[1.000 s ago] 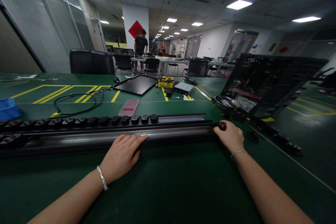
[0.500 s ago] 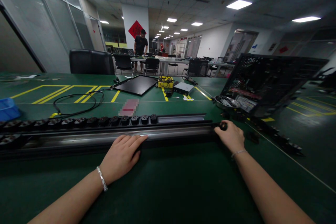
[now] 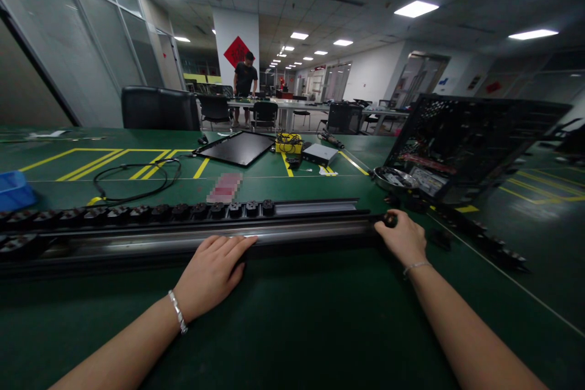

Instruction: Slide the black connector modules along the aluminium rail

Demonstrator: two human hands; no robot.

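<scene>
A long dark rail (image 3: pixel 183 241) is laid across the green table (image 3: pixel 292 329), nearest the viewer. The left hand (image 3: pixel 210 274) is rested flat and open on the table, its fingertips (image 3: pixel 244 242) touching the rail's front edge; nothing is gripped. The right hand (image 3: pixel 404 237) is curled at the rail's right end, closed around a small black knob (image 3: pixel 390 219). The rail is seen as matt black with a shiny strip along its top. Just behind it a row of black sockets (image 3: pixel 137 213) is lined up. Farther back a looped cable (image 3: pixel 132 180), a black panel (image 3: pixel 237 147) and a yellow box (image 3: pixel 289 142) are laid. To the right an open computer case (image 3: pixel 466 146) is tilted. A person (image 3: pixel 245 82) is seen standing far off.
</scene>
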